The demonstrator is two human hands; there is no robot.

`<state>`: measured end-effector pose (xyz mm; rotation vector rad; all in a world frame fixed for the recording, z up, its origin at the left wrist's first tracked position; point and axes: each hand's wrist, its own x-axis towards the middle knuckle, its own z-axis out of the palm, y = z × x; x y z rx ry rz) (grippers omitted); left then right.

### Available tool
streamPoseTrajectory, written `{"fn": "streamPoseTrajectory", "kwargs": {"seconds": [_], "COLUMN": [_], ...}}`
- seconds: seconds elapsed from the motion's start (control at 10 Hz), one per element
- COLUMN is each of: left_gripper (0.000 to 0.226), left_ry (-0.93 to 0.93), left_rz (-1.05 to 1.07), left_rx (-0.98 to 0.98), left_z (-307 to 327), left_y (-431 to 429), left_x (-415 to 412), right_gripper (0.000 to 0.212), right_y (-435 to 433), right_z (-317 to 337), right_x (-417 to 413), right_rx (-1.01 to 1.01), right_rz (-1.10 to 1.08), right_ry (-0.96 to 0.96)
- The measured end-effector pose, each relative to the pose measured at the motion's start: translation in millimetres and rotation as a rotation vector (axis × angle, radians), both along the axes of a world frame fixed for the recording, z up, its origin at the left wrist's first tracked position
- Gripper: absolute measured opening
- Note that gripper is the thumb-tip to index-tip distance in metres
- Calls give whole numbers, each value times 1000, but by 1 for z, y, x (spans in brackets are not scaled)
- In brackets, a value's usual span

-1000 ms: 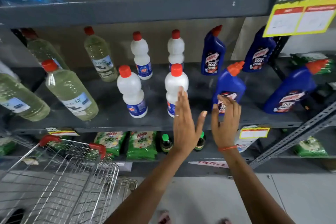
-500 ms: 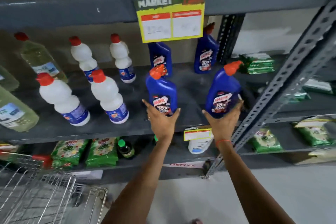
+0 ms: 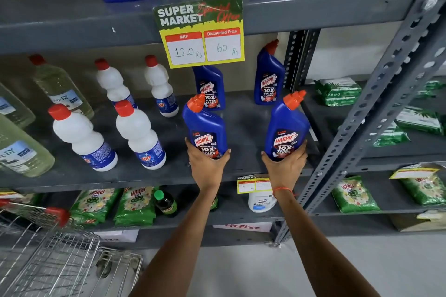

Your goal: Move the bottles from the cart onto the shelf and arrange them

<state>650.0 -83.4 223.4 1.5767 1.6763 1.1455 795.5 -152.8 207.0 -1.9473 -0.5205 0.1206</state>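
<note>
Since half a second ago, both hands are still cupping the same two blue bottles, with the view drawn nearer. From the head camera, the left hand [image 3: 208, 166] is wrapping the base of the left blue bottle [image 3: 205, 125], and the right hand [image 3: 284, 166] is gripping the right blue bottle [image 3: 286, 128]. Both are standing at the front of the grey shelf [image 3: 243, 125], with the cart [image 3: 55, 253] sitting lower left.

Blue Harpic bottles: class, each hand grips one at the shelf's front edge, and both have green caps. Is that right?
Not quite. In the head view the left hand and right hand each grip a blue Harpic bottle at the shelf front, but the caps are orange.
</note>
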Motion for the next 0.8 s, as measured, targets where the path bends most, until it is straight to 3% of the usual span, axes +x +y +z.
{"fn": "streamPoseTrajectory", "kwargs": {"seconds": [0.4, 0.6, 0.7, 0.8], "left_gripper": [121, 132, 132, 113], "left_ry": [28, 29, 4, 10], "left_rz": [-20, -91, -122, -154], "left_rx": [-22, -81, -110, 10], "left_z": [2, 2, 13, 14], "left_y": [0, -5, -14, -26], "left_x": [0, -5, -14, -24], "right_gripper": [116, 126, 124, 102], "right_y": [-1, -1, -5, -2], "right_z": [1, 5, 12, 19], "right_x": [-1, -2, -22, -54], "right_rx": [-36, -32, 14, 152], "right_rz": [10, 20, -38, -59], "right_ry": [15, 90, 97, -27]}}
